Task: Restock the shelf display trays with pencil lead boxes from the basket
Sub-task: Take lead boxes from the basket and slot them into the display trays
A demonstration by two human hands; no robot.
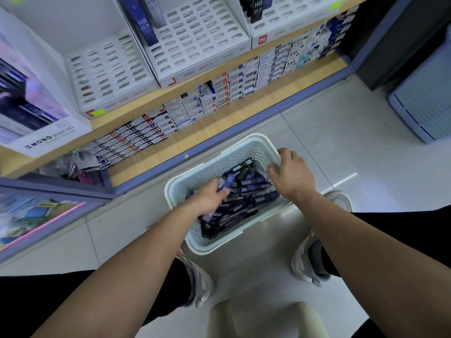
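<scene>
A pale green perforated basket point(214, 164) sits on the floor between my feet, filled with several dark blue and black pencil lead boxes point(251, 191). My left hand point(211, 196) is inside the basket, its fingers curled round a purple-blue lead box point(228, 182). My right hand point(291, 173) grips the basket's right rim. On the shelf above stand white slotted display trays point(195, 37), the middle one point(109, 69) mostly unfilled, with a few blue HB 0.7 boxes point(144, 25) upright in the slots.
Rows of small stacked product boxes point(219, 91) line the wooden shelf edge. A MONO display carton point(46, 137) stands at the left. A grey-blue crate point(424, 103) is on the floor at right. A beige stool point(263, 318) is below me.
</scene>
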